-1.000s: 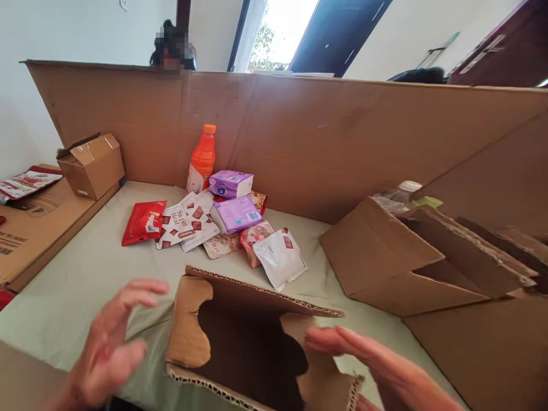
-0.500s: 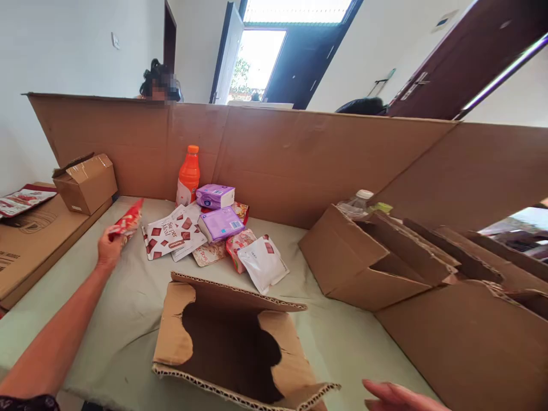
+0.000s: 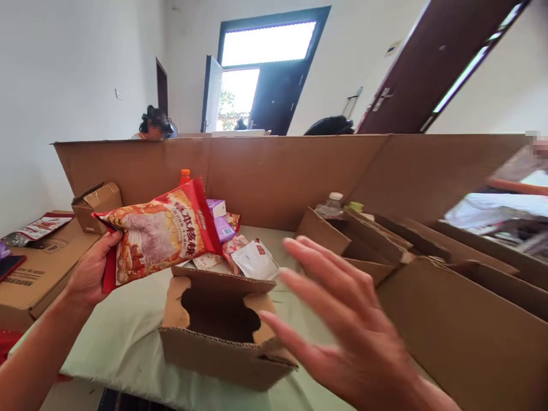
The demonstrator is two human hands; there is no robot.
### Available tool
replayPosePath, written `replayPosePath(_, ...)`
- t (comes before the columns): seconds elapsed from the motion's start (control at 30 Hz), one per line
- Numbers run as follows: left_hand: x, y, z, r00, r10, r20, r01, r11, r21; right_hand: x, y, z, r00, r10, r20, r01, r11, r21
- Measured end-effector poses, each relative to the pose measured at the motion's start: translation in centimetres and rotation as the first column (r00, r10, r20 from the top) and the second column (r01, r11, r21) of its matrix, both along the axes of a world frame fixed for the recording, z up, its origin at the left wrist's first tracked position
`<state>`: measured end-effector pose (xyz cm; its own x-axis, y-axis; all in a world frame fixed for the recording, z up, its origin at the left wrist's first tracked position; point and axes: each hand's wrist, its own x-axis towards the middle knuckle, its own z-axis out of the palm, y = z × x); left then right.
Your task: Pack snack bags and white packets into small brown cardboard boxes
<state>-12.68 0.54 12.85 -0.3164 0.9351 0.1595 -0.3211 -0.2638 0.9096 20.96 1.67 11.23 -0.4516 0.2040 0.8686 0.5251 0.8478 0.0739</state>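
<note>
My left hand [image 3: 92,268] grips the left end of a red and orange snack bag [image 3: 160,234] with large printed characters and a picture on its front. The bag is held up behind and left of an open cardboard box [image 3: 222,357], whose top flaps stand apart over a dark inside. To the right of this box my right hand [image 3: 342,319] is raised, fingers spread, holding nothing. Behind the bag, partly hidden, lie a white pouch [image 3: 256,260], purple tissue packs [image 3: 224,229] and other packets. An orange bottle [image 3: 185,176] shows only its top.
Several open cardboard boxes [image 3: 462,325] stand on the right, with a clear plastic bottle [image 3: 331,204] behind them. A tall cardboard wall [image 3: 274,177] runs along the back. At left, a small carton [image 3: 98,205] rests on a flat box [image 3: 38,279]. A person [image 3: 154,124] is beyond the wall.
My left hand has brought the red snack bag toward the middle and turned its front to me. My right hand has risen from the lower edge into full view, fingers spread. The camera view has shifted.
</note>
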Motion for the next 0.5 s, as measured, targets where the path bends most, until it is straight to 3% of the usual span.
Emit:
replayPosePath(0.07,2.6,-0.6,0.7,0.989,-0.151,-0.003,0.15,0.985,-0.085,-1.2,-0.7,1.2,0.987,-0.04,0.154,0.025,0.995,0.096)
replayPosePath(0.13,5.5,-1.1,1.5,0.96,-0.279,0.012,0.275,0.939,-0.205,-1.8,-1.3,1.8,0.969,-0.087,0.233,0.072,0.995,0.074)
replayPosePath(0.23,8.9,-1.9,2.5,0.904,-0.428,0.002,0.408,0.861,-0.305,-1.5,-1.2,2.3,0.957,-0.125,0.262,0.155,0.983,-0.095)
replayPosePath(0.3,9.9,-2.6,2.8,0.871,-0.486,-0.074,0.45,0.849,-0.277,-0.7,-0.6,2.4,0.972,-0.11,0.207,0.158,0.96,-0.23)
replayPosePath(0.37,9.7,-3.3,2.5,0.86,-0.45,-0.24,0.422,0.892,-0.161,0.3,0.2,2.3,0.994,-0.086,0.065,0.105,0.916,-0.387)
replayPosePath(0.43,9.0,-3.8,1.7,0.798,-0.318,-0.511,0.349,0.936,-0.037,1.3,0.9,2.2,0.989,-0.076,-0.129,-0.007,0.836,-0.549)
replayPosePath(0.47,8.7,-4.0,1.2,0.703,-0.242,-0.668,0.332,0.943,0.007,1.5,1.2,2.1,0.973,-0.071,-0.221,-0.082,0.784,-0.615)
replayPosePath(0.5,8.5,-4.0,0.8,0.555,-0.177,-0.813,0.338,0.941,0.026,1.6,1.6,1.9,0.956,-0.057,-0.287,-0.156,0.73,-0.666)
